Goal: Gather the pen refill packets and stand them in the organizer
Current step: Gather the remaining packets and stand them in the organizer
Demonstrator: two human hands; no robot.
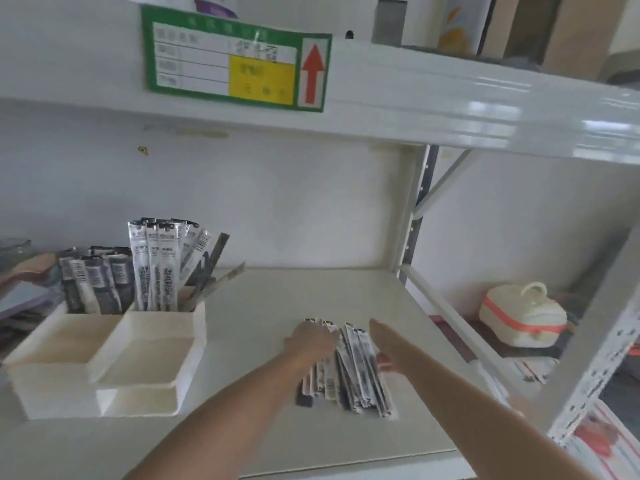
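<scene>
Clutter sits at the far left edge of the shelf (277,306), too blurred to identify. Next to it stands the white organizer (104,358), with shallow open trays in front and taller compartments behind. The rear left compartment holds dark refill packets (97,285) standing upright; the rear right one holds taller silvery packets (159,268), mostly upright, with a few at the right side leaning outward over the organizer's edge.

Further right, on the pale shelf surface, lies the loose pile of pen refill packets (353,372), fanned flat and pointing roughly away from the camera, well apart from the organizer. The left hand (313,339) rests on the pile's upper left part, fingers spread loosely over the packet ends; whether it grips any packet cannot be told. The right hand (382,341) is just beside the pile's right edge, fingers extended and held together, flat and unclenched, holding nothing that can be seen. Both forearms reach in from the bottom of the view.

Above, a green-bordered label (235,60) with a red arrow is fixed to the upper shelf's front edge. At far right, behind the rack's upright, a cream container (523,317) with an orange band sits on a neighbouring shelf.
</scene>
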